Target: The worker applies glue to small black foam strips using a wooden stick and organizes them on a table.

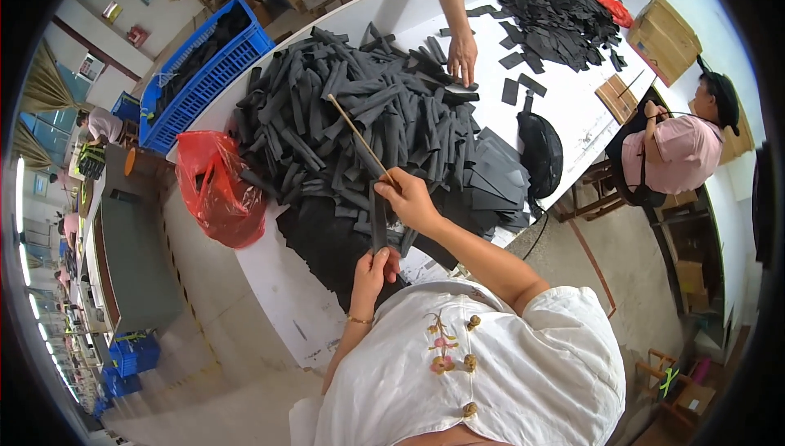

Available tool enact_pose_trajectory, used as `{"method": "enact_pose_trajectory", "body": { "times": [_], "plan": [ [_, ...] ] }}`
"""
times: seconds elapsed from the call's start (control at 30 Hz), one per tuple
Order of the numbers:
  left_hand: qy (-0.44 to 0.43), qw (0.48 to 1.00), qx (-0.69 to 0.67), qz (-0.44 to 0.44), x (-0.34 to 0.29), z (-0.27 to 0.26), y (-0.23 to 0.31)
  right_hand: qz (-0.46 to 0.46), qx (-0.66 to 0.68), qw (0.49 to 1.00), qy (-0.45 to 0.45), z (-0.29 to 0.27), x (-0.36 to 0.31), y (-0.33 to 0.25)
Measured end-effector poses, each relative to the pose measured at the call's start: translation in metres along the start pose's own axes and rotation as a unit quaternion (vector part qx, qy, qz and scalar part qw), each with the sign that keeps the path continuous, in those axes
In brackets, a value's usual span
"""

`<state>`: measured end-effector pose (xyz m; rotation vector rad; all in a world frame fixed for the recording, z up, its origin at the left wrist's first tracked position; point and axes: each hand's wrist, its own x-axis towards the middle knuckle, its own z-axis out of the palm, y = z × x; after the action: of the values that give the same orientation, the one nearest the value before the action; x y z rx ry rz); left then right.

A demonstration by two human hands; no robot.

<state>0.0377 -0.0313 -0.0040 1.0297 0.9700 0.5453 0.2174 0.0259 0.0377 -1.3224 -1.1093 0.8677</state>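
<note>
A narrow dark grey fabric strip, perhaps a tube, stretches between my hands in front of a large heap of similar rolled pieces. My left hand pinches its lower end close to my body. Higher up, my right hand is closed on a thin wooden stick and rests at the strip's upper end. The stick slants up and left over the heap. Whether its near end is inside the strip is hidden by my fingers. Black cloth lies under the heap's near side, partly over the table edge.
Flat dark sheets and a black bag lie to the right. Another person's hand touches the table beyond the heap. A red plastic bag and blue crate stand left; a seated person is right.
</note>
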Motion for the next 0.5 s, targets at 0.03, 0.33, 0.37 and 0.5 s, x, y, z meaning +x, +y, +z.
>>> {"method": "enact_pose_trajectory", "body": {
  "times": [0.03, 0.33, 0.37, 0.5],
  "plan": [
    [0.057, 0.994, 0.043, 0.084, 0.0, 0.0, -0.004, 0.001, -0.002, 1.0, 0.0, 0.0, 0.001, -0.003],
    [0.112, 0.982, -0.035, 0.145, 0.002, -0.013, 0.006, -0.028, -0.028, 0.999, -0.014, 0.004, 0.002, -0.003],
    [0.096, 0.983, -0.052, 0.147, 0.002, -0.014, 0.004, -0.035, -0.025, 0.999, 0.001, 0.003, 0.007, -0.002],
    [0.013, 0.997, 0.009, 0.073, 0.0, -0.015, -0.022, -0.128, 0.004, 0.979, 0.159, -0.014, 0.062, -0.005]
  ]
}}
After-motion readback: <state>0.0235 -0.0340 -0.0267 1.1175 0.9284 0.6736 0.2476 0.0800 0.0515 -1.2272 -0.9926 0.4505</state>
